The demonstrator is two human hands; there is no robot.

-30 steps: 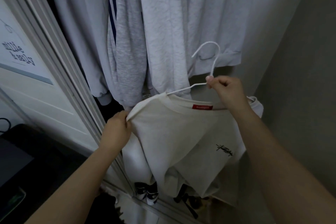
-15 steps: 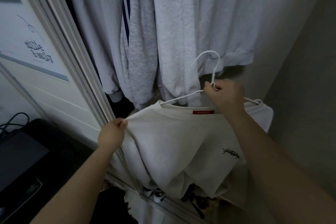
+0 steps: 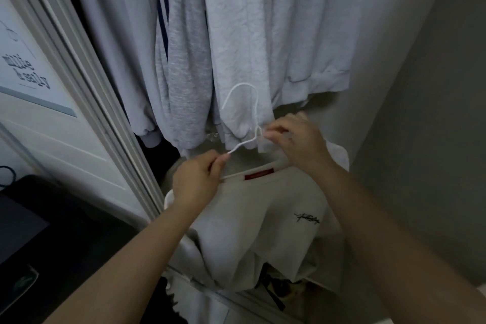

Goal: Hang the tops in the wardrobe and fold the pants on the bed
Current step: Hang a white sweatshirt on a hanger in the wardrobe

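Now that the left hand [image 3: 196, 181] is pinching the hanger [image 3: 243, 113] arm instead of the tee [image 3: 265, 223] shoulder, the right hand [image 3: 297, 142] is gripping near the hook, probably straightening things before hanging.

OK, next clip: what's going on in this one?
A person stands at an open wardrobe, putting a cream top on a white wire hanger. The left hand pinches the hanger's left arm; the right hand pinches it at the neck, below the hook. The hook is not on a rail yet. Grey sweatshirts already hang behind.
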